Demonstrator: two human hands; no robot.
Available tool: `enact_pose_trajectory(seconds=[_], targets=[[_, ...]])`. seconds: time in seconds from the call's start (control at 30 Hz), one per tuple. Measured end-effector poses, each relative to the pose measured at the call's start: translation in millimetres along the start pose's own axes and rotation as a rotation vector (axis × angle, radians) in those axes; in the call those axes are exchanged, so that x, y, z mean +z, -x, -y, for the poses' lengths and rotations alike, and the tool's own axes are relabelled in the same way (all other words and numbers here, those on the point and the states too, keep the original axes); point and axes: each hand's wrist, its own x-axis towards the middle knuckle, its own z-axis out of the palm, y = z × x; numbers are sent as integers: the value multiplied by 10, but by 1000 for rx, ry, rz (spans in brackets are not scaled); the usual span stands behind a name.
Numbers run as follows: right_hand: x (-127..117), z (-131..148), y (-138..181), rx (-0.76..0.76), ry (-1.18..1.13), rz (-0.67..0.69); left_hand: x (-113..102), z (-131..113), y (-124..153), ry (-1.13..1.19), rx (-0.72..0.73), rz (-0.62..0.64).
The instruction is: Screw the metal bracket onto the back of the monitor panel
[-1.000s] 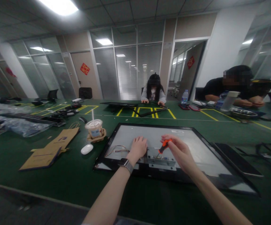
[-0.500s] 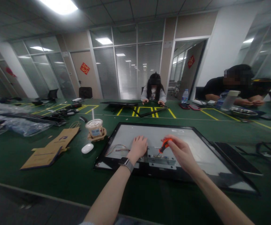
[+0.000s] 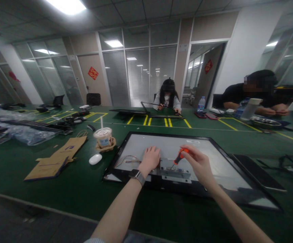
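Observation:
A large flat display panel (image 3: 136,145) with a black frame and a pale grey back lies on the green table before me. On its near middle sits a metal bracket (image 3: 180,176) with small connectors along it. My right hand (image 3: 197,162) grips an orange and black screwdriver (image 3: 179,156), its tip slanting down to the bracket. My left hand (image 3: 151,158) lies flat on the panel, fingers stretched out, beside the bracket's left end. Thin wires (image 3: 127,161) rest on the panel to the left of that hand.
Left of the panel are a drink cup (image 3: 104,137) in a cardboard holder, a white mouse (image 3: 95,159) and a brown paper bag (image 3: 56,160). A black flat slab (image 3: 258,171) lies to the right. Across the table, a person (image 3: 168,96) handles a thin black frame (image 3: 161,116).
The screwdriver leans slightly more, with its tip still at the bracket. My left hand stays in place. Across the table, the person has shifted the thin black frame.

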Motion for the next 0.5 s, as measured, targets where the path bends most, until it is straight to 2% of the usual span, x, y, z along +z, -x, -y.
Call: enact_pose_trajectory(seconds=[0.07,0.27,0.5], targets=[[-10,-3,3,-10,19,-12,-10,-3,1,0,-3,14],[-57,12,14,22,-31,89,-3,-2,10,-5,4,-6],[-32,31,0,-29,28,4,-3,-3,13,-7,9,-11]])
